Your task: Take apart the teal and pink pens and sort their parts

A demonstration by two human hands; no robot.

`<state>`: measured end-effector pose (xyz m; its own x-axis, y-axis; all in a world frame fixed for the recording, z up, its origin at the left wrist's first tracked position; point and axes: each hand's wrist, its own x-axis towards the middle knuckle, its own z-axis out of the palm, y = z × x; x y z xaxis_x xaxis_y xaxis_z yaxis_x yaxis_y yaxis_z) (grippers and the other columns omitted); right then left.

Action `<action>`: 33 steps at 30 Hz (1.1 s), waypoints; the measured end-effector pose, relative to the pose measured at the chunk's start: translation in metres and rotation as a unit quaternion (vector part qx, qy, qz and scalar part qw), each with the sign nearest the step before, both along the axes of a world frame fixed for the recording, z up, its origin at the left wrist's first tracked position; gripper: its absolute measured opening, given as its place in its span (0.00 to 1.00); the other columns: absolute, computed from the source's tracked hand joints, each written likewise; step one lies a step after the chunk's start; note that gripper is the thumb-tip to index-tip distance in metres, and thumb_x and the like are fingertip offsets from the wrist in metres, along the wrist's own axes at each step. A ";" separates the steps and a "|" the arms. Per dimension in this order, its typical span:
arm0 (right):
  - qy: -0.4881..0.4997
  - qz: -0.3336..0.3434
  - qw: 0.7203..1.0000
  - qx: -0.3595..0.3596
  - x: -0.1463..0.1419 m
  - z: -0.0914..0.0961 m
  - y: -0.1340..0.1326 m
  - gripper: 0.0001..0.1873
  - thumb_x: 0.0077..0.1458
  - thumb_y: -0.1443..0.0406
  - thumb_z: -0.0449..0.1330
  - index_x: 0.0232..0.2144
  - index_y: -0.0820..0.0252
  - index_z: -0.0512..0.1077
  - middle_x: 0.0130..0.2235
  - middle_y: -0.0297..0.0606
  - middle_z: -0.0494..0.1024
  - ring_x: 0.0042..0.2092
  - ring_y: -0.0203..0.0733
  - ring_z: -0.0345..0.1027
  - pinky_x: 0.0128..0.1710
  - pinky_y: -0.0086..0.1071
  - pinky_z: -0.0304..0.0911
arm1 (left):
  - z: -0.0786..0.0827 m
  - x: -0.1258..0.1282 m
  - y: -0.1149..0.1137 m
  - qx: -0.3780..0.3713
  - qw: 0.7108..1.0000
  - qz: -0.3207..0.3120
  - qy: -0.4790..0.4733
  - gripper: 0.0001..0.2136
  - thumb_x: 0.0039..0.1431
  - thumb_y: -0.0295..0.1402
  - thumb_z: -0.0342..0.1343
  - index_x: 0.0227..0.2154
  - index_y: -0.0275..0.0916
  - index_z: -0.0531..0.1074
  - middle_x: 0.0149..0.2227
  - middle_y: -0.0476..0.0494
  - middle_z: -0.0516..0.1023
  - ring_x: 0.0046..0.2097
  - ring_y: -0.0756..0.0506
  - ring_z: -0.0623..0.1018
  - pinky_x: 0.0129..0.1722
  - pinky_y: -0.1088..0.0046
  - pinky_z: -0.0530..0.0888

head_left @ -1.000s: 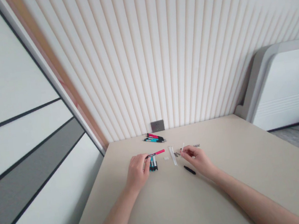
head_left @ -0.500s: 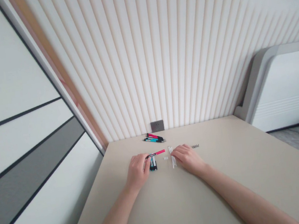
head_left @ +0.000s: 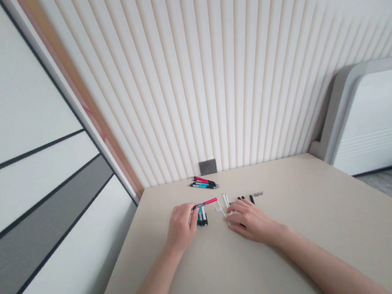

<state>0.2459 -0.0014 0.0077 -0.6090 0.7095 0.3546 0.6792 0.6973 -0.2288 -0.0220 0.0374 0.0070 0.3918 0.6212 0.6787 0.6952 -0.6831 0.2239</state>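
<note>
Head view: a red-and-black pen barrel [head_left: 210,201] is held above the middle of the worktop [head_left: 213,275] by the left hand [head_left: 180,222], whose fingers are clamped on its black end, the red end being pointed toward the right edge. Beneath it, more pen barrels [head_left: 204,217] are laid side by side. The right hand [head_left: 251,219] is set low over the worktop, its fingers partly spread and the lower ones placed at a slanted refill tube [head_left: 222,208]; whether the tube is pinched or merely touched cannot be told. Two more refill tubes [head_left: 226,200] are seen just beyond the fingertips, and small white pieces [head_left: 218,209] are left between the hands. Black grips [head_left: 251,199] and springs [head_left: 258,194] are set out beyond the right hand, while pens [head_left: 204,182] are grouped near the far edge.

The step in hand is judged to be the picking of one refill tube while the barrel is kept ready. For the next move, a light fingertip pinch and a lift clear of the other tubes seem called for, with the barrel held steady.
</note>
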 end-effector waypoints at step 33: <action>-0.020 -0.088 0.996 0.013 -0.005 -0.011 0.003 0.14 0.65 0.64 0.51 0.41 0.50 0.77 0.45 0.41 0.74 0.46 0.44 0.65 0.47 0.38 0.55 | -0.002 -0.001 0.001 -0.015 1.000 -0.006 0.005 0.07 0.66 0.33 0.47 0.41 0.41 0.69 0.34 0.44 0.77 0.37 0.44 0.76 0.40 0.65 0.70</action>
<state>0.2407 0.0011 -0.0029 -0.4908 0.7973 0.3512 0.7995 0.5724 -0.1822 -0.0231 0.0388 0.0050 0.4050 0.6365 0.6563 0.6897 -0.6840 0.2377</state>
